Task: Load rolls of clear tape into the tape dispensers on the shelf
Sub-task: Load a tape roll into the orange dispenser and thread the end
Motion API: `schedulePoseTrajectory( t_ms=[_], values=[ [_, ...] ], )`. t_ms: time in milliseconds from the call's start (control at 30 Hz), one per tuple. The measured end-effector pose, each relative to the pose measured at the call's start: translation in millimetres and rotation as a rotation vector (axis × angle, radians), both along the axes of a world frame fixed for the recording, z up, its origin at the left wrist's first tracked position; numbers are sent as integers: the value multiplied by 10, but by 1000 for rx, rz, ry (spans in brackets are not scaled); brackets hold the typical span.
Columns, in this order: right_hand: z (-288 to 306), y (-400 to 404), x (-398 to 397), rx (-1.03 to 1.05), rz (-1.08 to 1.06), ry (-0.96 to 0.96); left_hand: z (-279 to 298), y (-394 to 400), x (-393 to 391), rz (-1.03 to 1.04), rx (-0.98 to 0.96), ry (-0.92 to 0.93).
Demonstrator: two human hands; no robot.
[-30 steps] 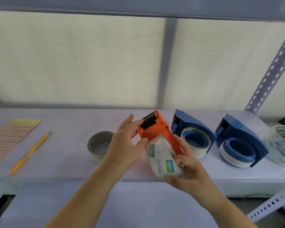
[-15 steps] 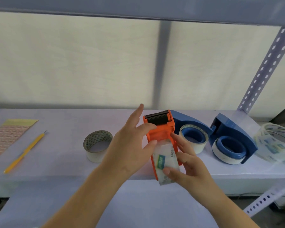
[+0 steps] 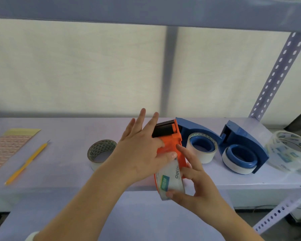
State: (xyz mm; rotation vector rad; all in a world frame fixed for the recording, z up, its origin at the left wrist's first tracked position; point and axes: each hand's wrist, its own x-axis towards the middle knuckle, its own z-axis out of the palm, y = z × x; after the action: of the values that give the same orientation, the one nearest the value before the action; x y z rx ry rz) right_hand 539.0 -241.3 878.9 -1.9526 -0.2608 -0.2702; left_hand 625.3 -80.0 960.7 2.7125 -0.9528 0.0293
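Observation:
An orange tape dispenser (image 3: 174, 145) with a black toothed head is held above the shelf's front edge. A clear tape roll (image 3: 170, 180) with blue-green labels sits in its lower end. My left hand (image 3: 142, 153) lies over the dispenser's left side, thumb and forefinger on its body, other fingers spread upward. My right hand (image 3: 193, 180) grips the clear roll from the right and below. Two blue dispensers (image 3: 203, 134) (image 3: 245, 146) holding white rolls lie on the shelf to the right.
A patterned-core tape roll (image 3: 101, 152) stands left of my hands. Wrapped clear rolls (image 3: 290, 150) sit at the far right. A yellow craft knife (image 3: 28, 162) and a label sheet (image 3: 5, 148) lie at the left. A perforated upright (image 3: 276, 72) rises at the right.
The dispenser has turned from tilted to nearly upright and the roll has moved down into its lower end. My left fingers have spread open upward.

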Motion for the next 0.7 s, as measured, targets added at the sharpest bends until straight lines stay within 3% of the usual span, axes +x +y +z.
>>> schedulePoseTrajectory(
  t_ms=[233, 700],
  values=[
    [-56, -48, -18, -117, 26, -1, -4, 41, -27, -99, -104, 75],
    [-77, -22, -93, -37, 98, 52, 11, 102, -3, -105, -318, 244]
  ],
)
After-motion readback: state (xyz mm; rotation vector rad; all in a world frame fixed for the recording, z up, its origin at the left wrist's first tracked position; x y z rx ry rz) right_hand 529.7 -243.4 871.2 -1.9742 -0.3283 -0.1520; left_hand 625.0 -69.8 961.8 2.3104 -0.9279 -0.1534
